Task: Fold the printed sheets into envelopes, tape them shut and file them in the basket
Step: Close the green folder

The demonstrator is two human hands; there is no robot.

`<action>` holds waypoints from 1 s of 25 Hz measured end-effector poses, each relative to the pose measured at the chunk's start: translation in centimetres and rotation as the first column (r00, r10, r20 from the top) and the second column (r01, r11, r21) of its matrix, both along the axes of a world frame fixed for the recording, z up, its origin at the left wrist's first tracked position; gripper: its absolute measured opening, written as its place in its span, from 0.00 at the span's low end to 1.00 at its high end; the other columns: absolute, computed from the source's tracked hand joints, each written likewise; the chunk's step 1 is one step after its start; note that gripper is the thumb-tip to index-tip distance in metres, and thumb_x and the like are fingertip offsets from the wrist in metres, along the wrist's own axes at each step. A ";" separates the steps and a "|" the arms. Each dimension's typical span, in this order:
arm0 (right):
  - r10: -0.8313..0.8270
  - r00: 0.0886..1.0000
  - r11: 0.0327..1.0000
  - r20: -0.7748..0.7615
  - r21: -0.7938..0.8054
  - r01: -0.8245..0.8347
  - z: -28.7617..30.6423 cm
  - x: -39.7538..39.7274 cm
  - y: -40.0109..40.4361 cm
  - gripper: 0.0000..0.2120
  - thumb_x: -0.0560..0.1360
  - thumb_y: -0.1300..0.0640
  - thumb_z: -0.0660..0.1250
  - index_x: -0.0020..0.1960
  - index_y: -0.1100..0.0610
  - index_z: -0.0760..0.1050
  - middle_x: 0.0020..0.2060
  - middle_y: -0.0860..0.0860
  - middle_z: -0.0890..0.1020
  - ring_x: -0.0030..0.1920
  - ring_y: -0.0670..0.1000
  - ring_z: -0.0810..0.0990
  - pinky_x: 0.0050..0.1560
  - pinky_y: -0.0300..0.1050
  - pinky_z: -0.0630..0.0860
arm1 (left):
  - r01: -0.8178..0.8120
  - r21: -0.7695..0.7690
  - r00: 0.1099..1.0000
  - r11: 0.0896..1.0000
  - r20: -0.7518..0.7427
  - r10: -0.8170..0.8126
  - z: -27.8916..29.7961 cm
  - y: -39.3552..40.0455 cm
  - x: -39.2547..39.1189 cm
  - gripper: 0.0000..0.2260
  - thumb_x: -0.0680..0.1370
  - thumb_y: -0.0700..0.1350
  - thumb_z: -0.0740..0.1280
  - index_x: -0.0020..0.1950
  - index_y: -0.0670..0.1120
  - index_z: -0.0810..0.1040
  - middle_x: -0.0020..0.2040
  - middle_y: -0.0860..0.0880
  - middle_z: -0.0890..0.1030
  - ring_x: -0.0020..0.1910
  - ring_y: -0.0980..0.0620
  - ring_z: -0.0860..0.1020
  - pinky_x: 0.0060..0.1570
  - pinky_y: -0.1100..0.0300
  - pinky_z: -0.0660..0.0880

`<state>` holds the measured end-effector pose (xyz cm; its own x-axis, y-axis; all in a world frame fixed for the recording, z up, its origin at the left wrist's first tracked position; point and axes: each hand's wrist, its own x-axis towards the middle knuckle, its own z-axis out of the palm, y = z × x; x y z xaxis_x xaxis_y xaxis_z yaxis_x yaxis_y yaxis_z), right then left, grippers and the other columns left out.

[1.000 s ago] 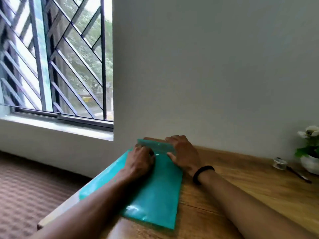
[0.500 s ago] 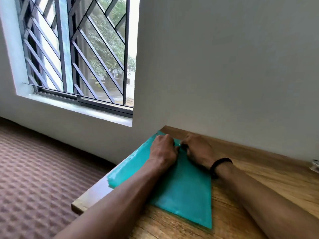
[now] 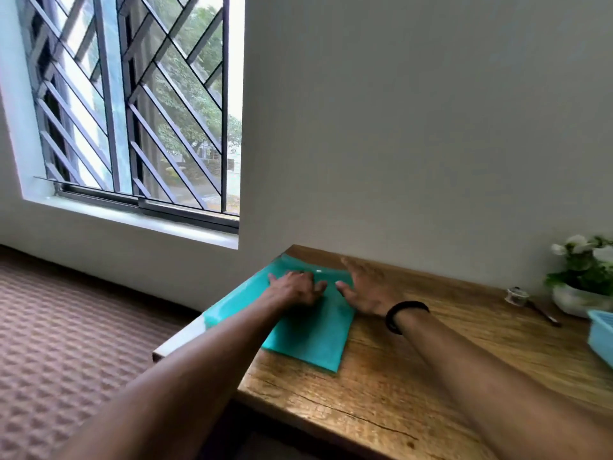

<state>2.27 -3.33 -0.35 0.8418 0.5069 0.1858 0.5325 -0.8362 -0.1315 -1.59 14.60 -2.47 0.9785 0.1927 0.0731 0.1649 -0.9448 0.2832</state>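
Sheet: a teal sheet (image 3: 298, 336) was laid flat at the table's (image 3: 431, 376) far left corner.
Left hand (image 3: 293, 287): pressed on the sheet's far part, fingers loosely bent, nothing gripped.
Right hand (image 3: 363, 287): spread flat at the sheet's right edge, nothing held.
Handling: judged light, limp and glossy (likely slippery); best taken by the edges.
Basket (image 3: 602, 336): seen at far right.

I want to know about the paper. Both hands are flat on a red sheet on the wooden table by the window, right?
Not quite: the sheet is teal, not red. The head view shows the left hand and right hand spread flat on it, on the wooden table by the window.
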 end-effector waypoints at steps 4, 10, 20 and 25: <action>-0.099 0.995 0.990 0.003 -0.102 0.098 1.0 -1.5 -7.2 0.33 0.82 0.43 0.61 0.83 0.51 0.57 0.81 0.56 0.63 0.81 0.57 0.60 0.80 0.55 0.56 | 0.037 0.005 0.999 0.999 -0.006 -0.037 -1.4 0.1 -0.9 0.33 0.83 0.68 0.50 0.83 0.52 0.60 0.85 0.49 0.58 0.84 0.44 0.54 0.76 0.28 0.42; -0.232 0.972 0.970 -0.038 -0.078 0.229 3.9 -3.3 -16.8 0.24 0.81 0.46 0.65 0.73 0.55 0.73 0.71 0.56 0.76 0.68 0.58 0.76 0.68 0.52 0.75 | 0.015 -0.019 0.956 1.000 0.292 -0.009 1.2 -2.5 -1.5 0.21 0.85 0.61 0.56 0.66 0.51 0.79 0.68 0.43 0.80 0.68 0.42 0.76 0.70 0.39 0.69; -0.172 0.976 0.985 0.133 -0.012 0.175 0.3 4.0 -20.6 0.15 0.83 0.49 0.61 0.54 0.58 0.81 0.53 0.57 0.84 0.53 0.58 0.82 0.50 0.48 0.78 | -0.047 -0.053 0.978 0.997 0.199 0.057 -1.4 -8.7 7.2 0.31 0.81 0.65 0.59 0.78 0.49 0.65 0.77 0.40 0.68 0.77 0.36 0.66 0.72 0.25 0.55; 0.000 0.994 0.995 0.106 0.100 -0.010 -0.6 10.8 -13.6 0.19 0.84 0.44 0.56 0.60 0.56 0.79 0.57 0.55 0.82 0.58 0.57 0.80 0.56 0.53 0.78 | -0.052 -0.064 0.975 0.997 0.212 0.065 -1.9 -7.9 11.4 0.29 0.82 0.65 0.56 0.77 0.49 0.65 0.76 0.42 0.68 0.76 0.37 0.66 0.74 0.27 0.57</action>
